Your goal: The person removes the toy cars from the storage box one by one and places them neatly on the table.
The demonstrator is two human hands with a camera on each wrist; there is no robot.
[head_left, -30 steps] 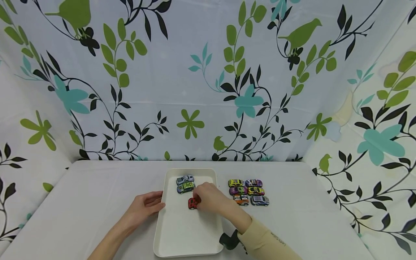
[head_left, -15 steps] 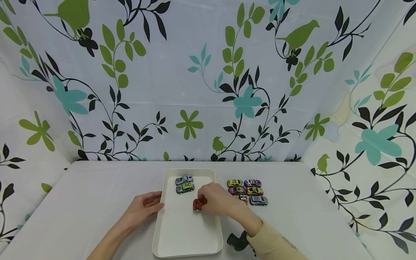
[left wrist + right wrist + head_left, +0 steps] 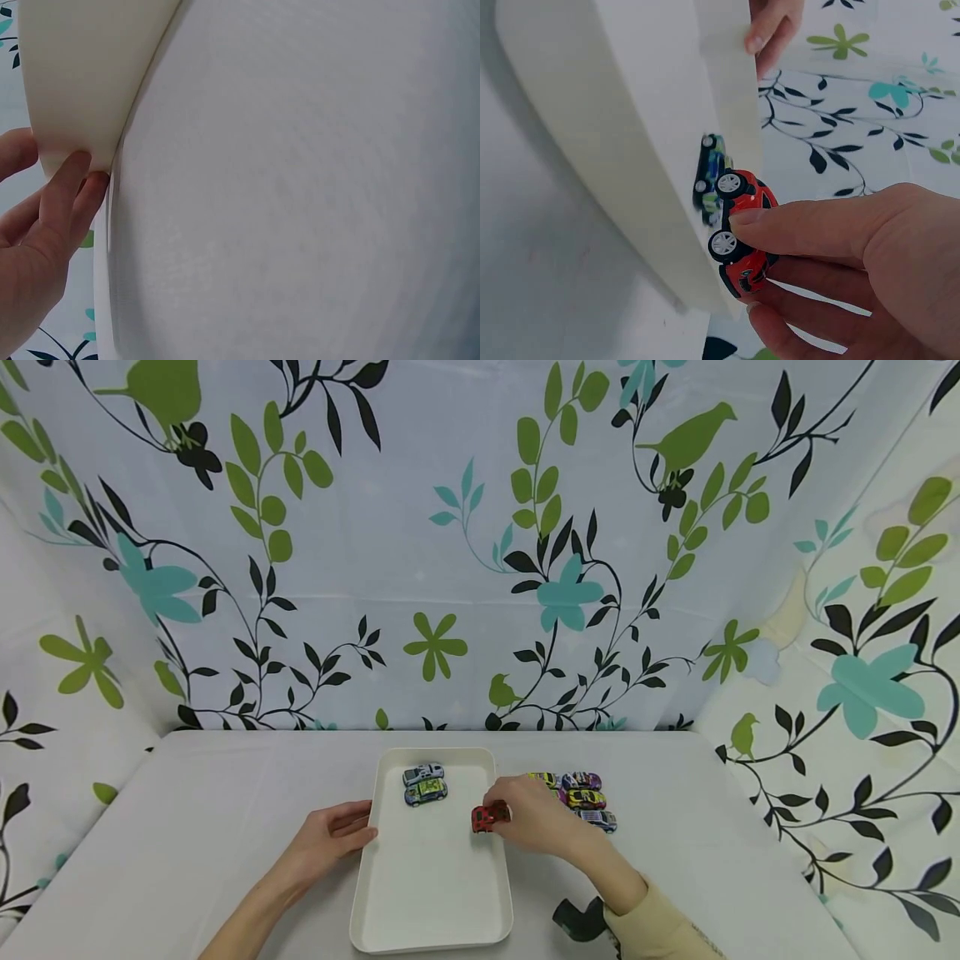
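A red toy car (image 3: 489, 817) is pinched between thumb and fingers of my right hand (image 3: 536, 814), over the right rim of a white tray (image 3: 431, 893). The right wrist view shows the car (image 3: 744, 244) tilted, its wheels turned toward the camera, with the thumb across its side. At the tray's left rim my left hand (image 3: 326, 841) grips the edge; in the left wrist view its fingers (image 3: 64, 187) lie against the outer wall. Two toy cars, one silver-blue (image 3: 423, 773) and one green-yellow (image 3: 426, 792), sit side by side in the tray's upper left.
Several colourful toy cars (image 3: 585, 799) stand grouped on the white table right of the tray, partly hidden by my right hand. A black strap-like device (image 3: 581, 920) is at the right wrist. Patterned cloth (image 3: 337, 568) hangs behind and at both sides.
My right hand has lifted the red toy car from the tray's middle and carried it right to the rim. The left hand stays at the tray's edge.
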